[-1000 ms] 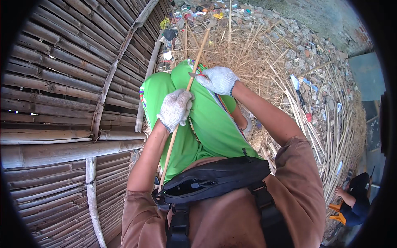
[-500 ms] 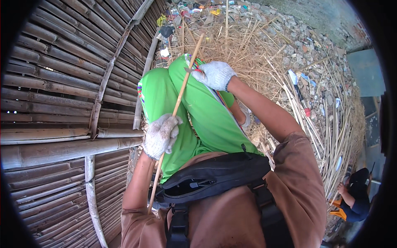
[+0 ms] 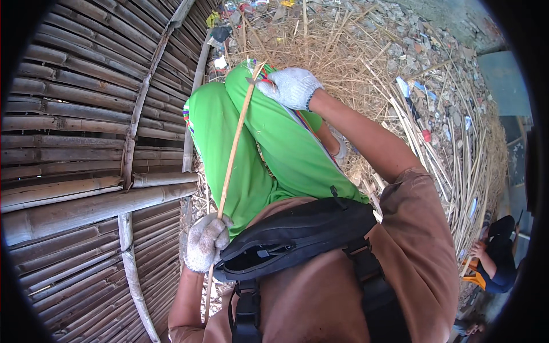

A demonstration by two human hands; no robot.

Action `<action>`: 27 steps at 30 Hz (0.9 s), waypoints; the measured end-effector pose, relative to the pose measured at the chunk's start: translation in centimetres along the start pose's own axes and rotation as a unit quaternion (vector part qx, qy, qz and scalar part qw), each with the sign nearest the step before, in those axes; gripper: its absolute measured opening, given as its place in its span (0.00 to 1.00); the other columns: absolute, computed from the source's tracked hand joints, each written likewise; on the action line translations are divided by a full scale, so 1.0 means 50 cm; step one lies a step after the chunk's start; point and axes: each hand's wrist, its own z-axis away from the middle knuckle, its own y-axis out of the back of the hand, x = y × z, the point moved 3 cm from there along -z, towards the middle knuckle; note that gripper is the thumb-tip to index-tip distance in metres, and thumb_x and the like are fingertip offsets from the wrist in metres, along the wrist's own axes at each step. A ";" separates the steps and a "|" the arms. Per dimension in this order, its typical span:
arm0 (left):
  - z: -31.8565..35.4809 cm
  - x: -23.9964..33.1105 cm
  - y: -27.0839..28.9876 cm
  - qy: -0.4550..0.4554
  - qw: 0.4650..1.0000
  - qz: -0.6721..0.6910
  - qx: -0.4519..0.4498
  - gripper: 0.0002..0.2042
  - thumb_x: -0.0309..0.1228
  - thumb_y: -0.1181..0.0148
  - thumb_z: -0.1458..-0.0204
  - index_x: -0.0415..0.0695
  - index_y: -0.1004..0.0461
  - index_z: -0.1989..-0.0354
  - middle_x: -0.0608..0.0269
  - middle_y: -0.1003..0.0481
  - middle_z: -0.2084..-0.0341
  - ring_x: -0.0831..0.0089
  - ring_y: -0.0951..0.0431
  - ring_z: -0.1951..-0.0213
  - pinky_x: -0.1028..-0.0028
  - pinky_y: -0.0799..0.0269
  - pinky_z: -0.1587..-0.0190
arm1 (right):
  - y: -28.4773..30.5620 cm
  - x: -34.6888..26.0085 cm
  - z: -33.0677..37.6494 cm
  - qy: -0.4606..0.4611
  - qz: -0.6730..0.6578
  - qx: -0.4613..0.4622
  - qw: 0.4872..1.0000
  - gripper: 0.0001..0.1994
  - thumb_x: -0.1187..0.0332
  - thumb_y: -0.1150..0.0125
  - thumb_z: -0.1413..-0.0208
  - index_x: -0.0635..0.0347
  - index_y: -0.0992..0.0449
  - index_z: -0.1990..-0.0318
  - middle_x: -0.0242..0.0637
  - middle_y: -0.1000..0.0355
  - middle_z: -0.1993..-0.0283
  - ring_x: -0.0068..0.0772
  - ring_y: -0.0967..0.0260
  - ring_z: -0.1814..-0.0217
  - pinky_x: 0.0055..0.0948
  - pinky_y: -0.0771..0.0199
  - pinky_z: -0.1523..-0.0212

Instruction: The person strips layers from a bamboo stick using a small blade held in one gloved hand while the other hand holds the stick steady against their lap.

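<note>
Bamboo strip (image 3: 233, 155): lay aslant over the green trousers (image 3: 280, 157). Was gripped, lower left of the trousers, in the closed fingers of the left hand (image 3: 205, 243); was met, atop the trousers' right knee, by a small blade (image 3: 250, 80) clenched in the right hand (image 3: 293, 88). Seemed light, springy, splintery-edged; best held low, clear of steel.

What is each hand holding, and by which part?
The left hand grips the thin pale strip along its lower part; the right hand holds a small blade, apparently by its red part.
</note>
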 end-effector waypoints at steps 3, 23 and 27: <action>0.014 0.021 0.012 0.020 1.000 -0.003 -0.003 0.17 0.38 0.47 0.25 0.33 0.25 0.53 0.71 0.34 0.81 0.82 0.40 0.87 0.77 0.45 0.87 | -0.016 -0.001 -0.005 -0.004 -0.005 0.008 1.000 0.38 0.32 0.62 0.26 0.56 0.15 0.58 0.58 0.17 0.58 0.65 0.18 0.53 0.61 0.19 0.49; -0.339 0.151 -0.090 0.011 0.992 0.080 -0.098 0.13 0.38 0.47 0.25 0.39 0.25 0.53 0.74 0.36 0.82 0.81 0.41 0.90 0.76 0.45 0.89 | -0.005 0.001 -0.016 0.006 -0.019 -0.024 1.000 0.38 0.32 0.62 0.27 0.54 0.12 0.61 0.58 0.17 0.59 0.65 0.17 0.55 0.59 0.18 0.50; -0.291 0.132 -0.086 0.020 0.994 0.085 -0.071 0.14 0.39 0.47 0.25 0.39 0.25 0.52 0.74 0.37 0.82 0.81 0.42 0.90 0.76 0.45 0.89 | -0.002 -0.015 -0.009 -0.001 -0.001 -0.032 0.999 0.43 0.29 0.65 0.28 0.58 0.12 0.62 0.59 0.17 0.60 0.64 0.16 0.55 0.60 0.17 0.51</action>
